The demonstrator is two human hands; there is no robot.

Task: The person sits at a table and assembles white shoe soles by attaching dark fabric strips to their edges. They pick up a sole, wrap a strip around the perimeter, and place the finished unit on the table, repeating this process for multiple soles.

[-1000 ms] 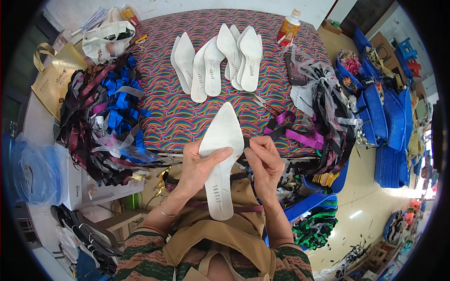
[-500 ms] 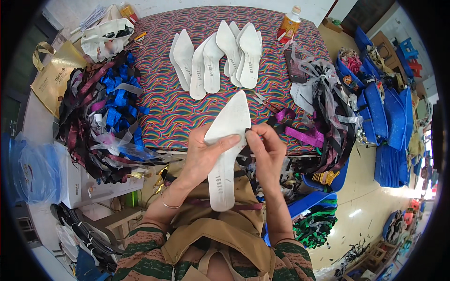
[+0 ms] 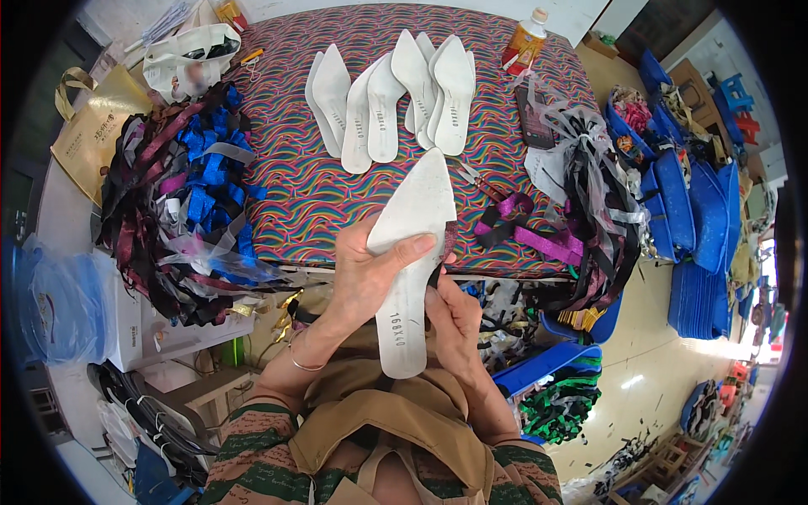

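Note:
A white pointed insole (image 3: 412,198) stands toe-up above my lap. My left hand (image 3: 360,273) is closed round its left edge, thumb on the front face and fingers behind. A dark maroon strap (image 3: 450,239) shows along the insole's right edge. Just below, my right hand (image 3: 454,328) has its fingers bent and pinched at that edge, on the dark lower part of the strap; the insole hides some fingertips. Several similar white insoles (image 3: 383,118) lie overlapping on the patterned table ahead.
Bundled maroon, black and blue straps (image 3: 189,194) lie at left, dark straps (image 3: 589,185) at right. Small scissors (image 3: 478,178) rest beside purple glitter strips (image 3: 547,244). A bottle (image 3: 525,42) stands far right. Blue bins (image 3: 673,202) occupy the right side.
My right hand has moved down along the insole's right edge, and the maroon strap now shows there. The insole has risen slightly, still in my left hand.

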